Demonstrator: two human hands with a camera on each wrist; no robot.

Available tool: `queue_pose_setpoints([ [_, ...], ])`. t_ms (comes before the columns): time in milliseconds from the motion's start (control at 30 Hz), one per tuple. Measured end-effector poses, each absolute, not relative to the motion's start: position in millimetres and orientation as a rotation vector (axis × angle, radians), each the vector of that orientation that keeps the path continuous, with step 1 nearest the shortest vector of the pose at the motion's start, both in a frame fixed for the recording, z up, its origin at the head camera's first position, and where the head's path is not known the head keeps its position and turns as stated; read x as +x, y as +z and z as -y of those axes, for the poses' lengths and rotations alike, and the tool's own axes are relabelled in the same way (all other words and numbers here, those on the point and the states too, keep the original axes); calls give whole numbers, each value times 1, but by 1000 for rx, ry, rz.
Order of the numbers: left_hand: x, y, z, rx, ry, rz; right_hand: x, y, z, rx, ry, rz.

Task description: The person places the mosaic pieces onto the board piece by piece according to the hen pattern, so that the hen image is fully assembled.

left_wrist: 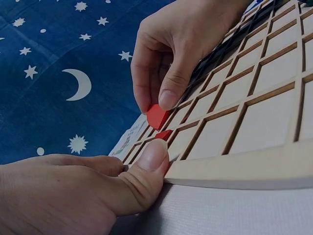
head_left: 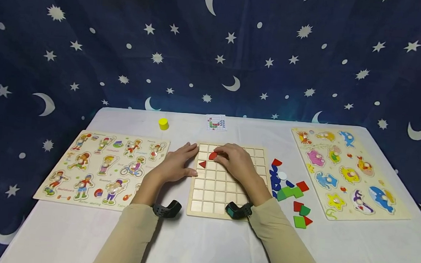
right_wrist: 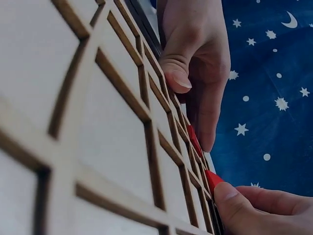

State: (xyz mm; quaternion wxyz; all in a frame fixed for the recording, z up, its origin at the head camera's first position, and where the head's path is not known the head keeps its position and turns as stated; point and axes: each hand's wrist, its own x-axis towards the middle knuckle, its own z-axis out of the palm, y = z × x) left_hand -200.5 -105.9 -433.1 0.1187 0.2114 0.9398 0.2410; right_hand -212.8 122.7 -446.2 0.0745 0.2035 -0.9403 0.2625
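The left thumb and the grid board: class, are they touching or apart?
Touching. The left wrist view shows the left hand with its thumb tip pressed against the edge of the grid board, with no gap, beside a red piece already in a cell.

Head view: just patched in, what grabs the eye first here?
Centre table, the wooden grid board: the right hand pinches a red piece over an upper cell, while the left hand steadies the board's left edge. A red triangle already sits in the grid; loose coloured pieces lie right of it.
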Motion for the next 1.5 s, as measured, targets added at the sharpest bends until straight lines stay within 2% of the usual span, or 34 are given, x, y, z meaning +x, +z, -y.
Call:
queue_pose_setpoints([
  [1500, -198, -429, 104, 620, 739, -2764, -213, -450, -122, 445, 1074, 2888],
])
